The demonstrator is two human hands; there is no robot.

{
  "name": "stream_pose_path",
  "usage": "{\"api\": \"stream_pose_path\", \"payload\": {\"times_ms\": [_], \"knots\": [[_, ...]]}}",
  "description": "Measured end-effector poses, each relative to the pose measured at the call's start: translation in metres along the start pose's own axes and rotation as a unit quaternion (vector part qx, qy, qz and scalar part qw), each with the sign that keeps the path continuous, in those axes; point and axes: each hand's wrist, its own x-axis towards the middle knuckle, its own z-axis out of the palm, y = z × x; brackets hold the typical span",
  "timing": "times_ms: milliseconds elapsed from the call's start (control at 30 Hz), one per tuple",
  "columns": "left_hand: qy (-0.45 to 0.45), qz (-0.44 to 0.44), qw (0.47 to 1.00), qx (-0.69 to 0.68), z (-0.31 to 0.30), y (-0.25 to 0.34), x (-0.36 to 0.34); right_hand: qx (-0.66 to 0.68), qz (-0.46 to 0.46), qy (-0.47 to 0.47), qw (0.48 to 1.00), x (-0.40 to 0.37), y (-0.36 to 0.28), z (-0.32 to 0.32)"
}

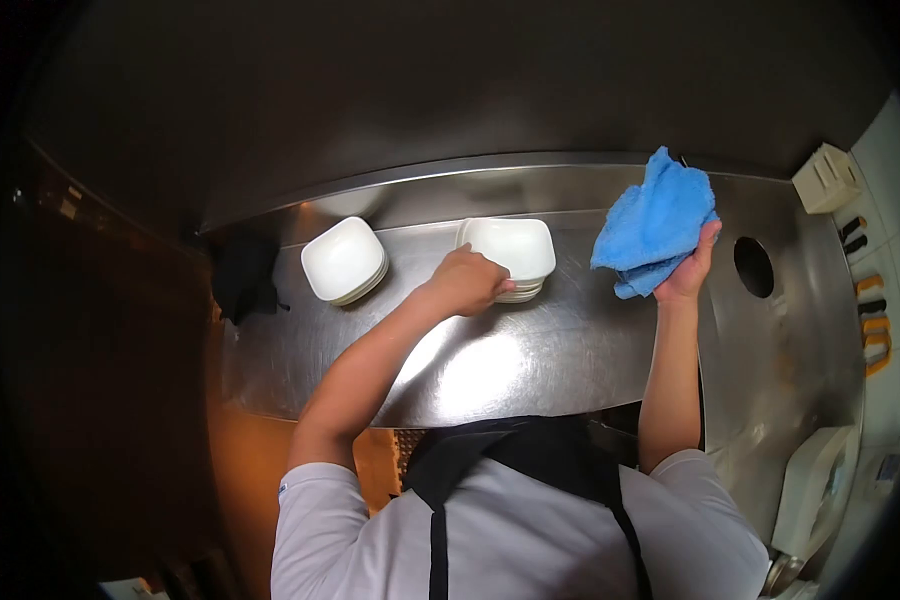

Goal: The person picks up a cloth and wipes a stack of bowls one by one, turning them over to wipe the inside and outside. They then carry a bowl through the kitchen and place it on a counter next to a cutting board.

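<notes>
My left hand (465,281) is closed on the near left rim of a white square bowl (515,245), on top of a small stack on the steel counter. Its fingertips are partly hidden behind the hand. Over the right part of the counter, my right hand (687,272) holds up a crumpled blue cloth (657,225), the thumb showing along its edge. To the left stands another stack of white square bowls (342,258), apart from both hands.
The steel counter (580,350) has a raised back edge, with a round dark hole (753,267) at the right. A black item (245,278) lies at the left end. A cream box (827,180) and orange-handled tools (875,345) are along the right wall; a white appliance (813,490) stands below.
</notes>
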Motion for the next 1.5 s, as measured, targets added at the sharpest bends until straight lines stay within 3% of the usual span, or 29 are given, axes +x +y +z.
{"api": "stream_pose_path", "payload": {"times_ms": [100,200,267,300,367,400,433,500,533,600,633,667,700,733,767,833,867,900,967,1000,1033,1067,1100,1167,1233,1300,1367,1433,1500], "knots": [[0.029,-0.013,0.99,-0.14,-0.011,0.0,-0.002,-0.02,-0.006,0.085,0.996,-0.009,0.022,-0.045],[0.068,-0.027,0.947,-0.313,-0.009,-0.007,0.0,-0.098,-0.039,0.132,0.986,-0.023,0.056,-0.065],[0.104,-0.023,0.905,-0.413,-0.005,-0.012,0.001,-0.227,-0.067,0.034,0.971,-0.043,0.07,-0.049],[0.12,0.019,0.859,-0.498,-0.005,-0.008,0.001,-0.323,-0.103,-0.02,0.941,-0.051,0.084,-0.042],[0.142,0.099,0.736,-0.654,0.001,0.012,0.001,-0.508,-0.226,-0.183,0.811,-0.061,0.095,0.006],[0.223,0.16,0.75,-0.602,-0.005,0.024,-0.001,-0.557,-0.243,-0.255,0.752,-0.066,0.086,0.052],[0.235,0.164,0.736,-0.614,-0.004,0.023,-0.003,-0.605,-0.28,-0.216,0.713,-0.064,0.095,0.063],[0.266,0.174,0.707,-0.632,-0.003,0.018,-0.009,-0.553,-0.332,-0.204,0.737,-0.035,0.077,0.098],[0.253,0.184,0.654,-0.689,-0.012,0.025,-0.015,-0.479,-0.221,-0.18,0.83,-0.02,0.071,0.109],[0.301,0.171,0.702,-0.622,-0.024,0.047,-0.036,-0.299,0.019,-0.121,0.946,-0.001,0.064,0.123],[0.326,0.164,0.723,-0.586,-0.026,0.054,-0.048,-0.252,0.063,-0.085,0.962,-0.001,0.065,0.126],[0.301,0.167,0.787,-0.513,-0.027,0.052,-0.06,-0.203,0.108,-0.051,0.972,-0.001,0.067,0.13],[0.369,0.171,0.81,-0.423,-0.029,0.055,-0.062,-0.155,0.151,-0.019,0.976,0.0,0.072,0.136],[0.415,0.125,0.797,-0.42,-0.029,0.052,-0.061,-0.162,0.085,-0.04,0.982,-0.011,0.106,0.124],[0.458,0.076,0.781,-0.418,-0.028,0.047,-0.061,-0.144,-0.042,-0.077,0.986,-0.041,0.112,0.141],[0.492,0.091,0.731,-0.464,-0.03,0.028,-0.06,-0.226,-0.142,-0.178,0.947,-0.075,0.12,0.145],[0.504,0.098,0.706,-0.487,-0.031,0.022,-0.063,-0.337,-0.23,-0.231,0.883,-0.071,0.116,0.147],[0.488,0.095,0.717,-0.488,-0.03,0.019,-0.07,-0.436,-0.313,-0.274,0.798,-0.064,0.104,0.156],[0.453,0.092,0.738,-0.491,-0.033,0.016,-0.089,-0.408,-0.328,-0.276,0.806,-0.045,0.088,0.176],[0.432,0.053,0.792,-0.429,-0.041,0.021,-0.102,-0.367,-0.333,-0.284,0.821,-0.032,0.082,0.186],[0.406,0.017,0.84,-0.36,-0.049,0.025,-0.116,-0.257,-0.167,-0.268,0.913,-0.017,0.081,0.192],[0.439,0.063,0.833,-0.332,-0.044,0.031,-0.118,-0.135,0.009,-0.241,0.961,-0.004,0.08,0.196],[0.47,0.107,0.822,-0.303,-0.042,0.037,-0.119,-0.008,0.186,-0.202,0.962,0.003,0.079,0.197],[0.523,0.202,0.799,-0.216,-0.049,0.048,-0.113,0.076,0.262,-0.297,0.915,0.026,0.129,0.163],[0.516,0.144,0.835,-0.123,-0.042,0.033,-0.107,0.018,0.216,-0.202,0.955,0.01,0.201,0.129],[0.521,0.094,0.844,-0.091,-0.029,0.005,-0.105,-0.044,0.22,-0.145,0.964,-0.039,0.181,0.16],[0.505,0.047,0.86,-0.057,-0.023,-0.021,-0.116,0.113,0.367,-0.147,0.912,-0.049,0.171,0.166],[0.487,0.001,0.873,-0.034,-0.007,-0.053,-0.13,0.106,0.408,-0.201,0.884,-0.043,0.145,0.152],[0.458,-0.025,0.888,0.027,0.027,-0.089,-0.143,0.118,0.337,-0.191,0.914,-0.038,0.116,0.15]]}}
